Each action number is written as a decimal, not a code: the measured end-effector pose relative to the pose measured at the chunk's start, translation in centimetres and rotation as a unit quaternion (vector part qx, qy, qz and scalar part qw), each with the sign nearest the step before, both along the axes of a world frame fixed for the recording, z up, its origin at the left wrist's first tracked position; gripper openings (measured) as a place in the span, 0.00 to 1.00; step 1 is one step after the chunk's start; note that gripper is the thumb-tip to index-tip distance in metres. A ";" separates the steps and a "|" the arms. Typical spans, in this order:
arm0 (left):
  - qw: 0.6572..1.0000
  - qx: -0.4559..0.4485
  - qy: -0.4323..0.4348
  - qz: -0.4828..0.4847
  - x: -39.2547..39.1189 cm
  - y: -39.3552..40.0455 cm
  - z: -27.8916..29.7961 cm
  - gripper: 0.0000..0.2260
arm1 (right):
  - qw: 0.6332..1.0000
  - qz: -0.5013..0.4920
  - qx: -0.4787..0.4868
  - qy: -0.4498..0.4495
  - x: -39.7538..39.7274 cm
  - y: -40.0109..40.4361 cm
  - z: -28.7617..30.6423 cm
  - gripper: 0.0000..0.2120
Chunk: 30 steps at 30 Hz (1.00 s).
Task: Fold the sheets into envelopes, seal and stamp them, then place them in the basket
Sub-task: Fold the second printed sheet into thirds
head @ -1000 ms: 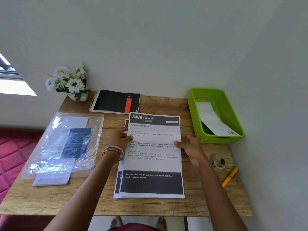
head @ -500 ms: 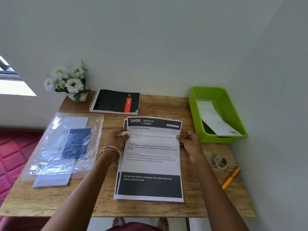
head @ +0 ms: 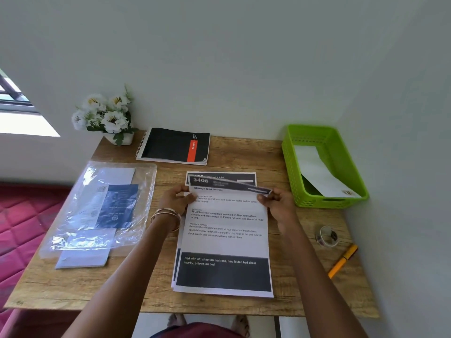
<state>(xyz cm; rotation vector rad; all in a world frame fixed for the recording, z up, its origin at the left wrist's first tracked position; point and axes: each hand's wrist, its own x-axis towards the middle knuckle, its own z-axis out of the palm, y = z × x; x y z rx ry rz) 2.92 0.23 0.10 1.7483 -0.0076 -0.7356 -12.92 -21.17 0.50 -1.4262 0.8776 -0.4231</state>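
A printed sheet (head: 225,242) headed "3406 Change Bed Sheets" lies on top of a small stack of sheets at the middle of the wooden table (head: 244,152). My left hand (head: 177,200) pinches its upper left edge and my right hand (head: 277,203) pinches its upper right edge. The sheet's top edge is lifted off the stack and curls toward me, blurred. Another sheet's dark header (head: 220,176) shows beneath. The green basket (head: 290,167) at the right rear holds one white envelope (head: 317,172).
A clear plastic bag (head: 73,230) with envelopes and a blue card lies on the left. A black spiral notebook (head: 174,145) and a flower pot (head: 107,117) stand at the back. A tape roll (head: 326,236) and an orange pen (head: 343,261) lie at the right, near the wall.
Both hands slid up the sheet's sides to its top corners. The top edge has risen off the stack and bends toward me, uncovering the sheet below.
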 end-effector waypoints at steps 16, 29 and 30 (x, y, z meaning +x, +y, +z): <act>0.999 -0.005 -0.025 -0.035 -0.6 0.6 -0.7 0.08 | 0.868 0.204 -0.436 0.124 0.7 4.5 -1.1 0.14; 0.950 0.131 -0.276 -0.065 -3.3 0.4 -1.3 0.20 | 0.784 0.327 -0.466 0.248 0.1 5.2 -3.4 0.36; 0.948 0.130 -0.284 -0.065 -3.4 0.4 -1.4 0.20 | 0.785 0.305 -0.470 0.263 -0.8 4.4 -3.7 0.42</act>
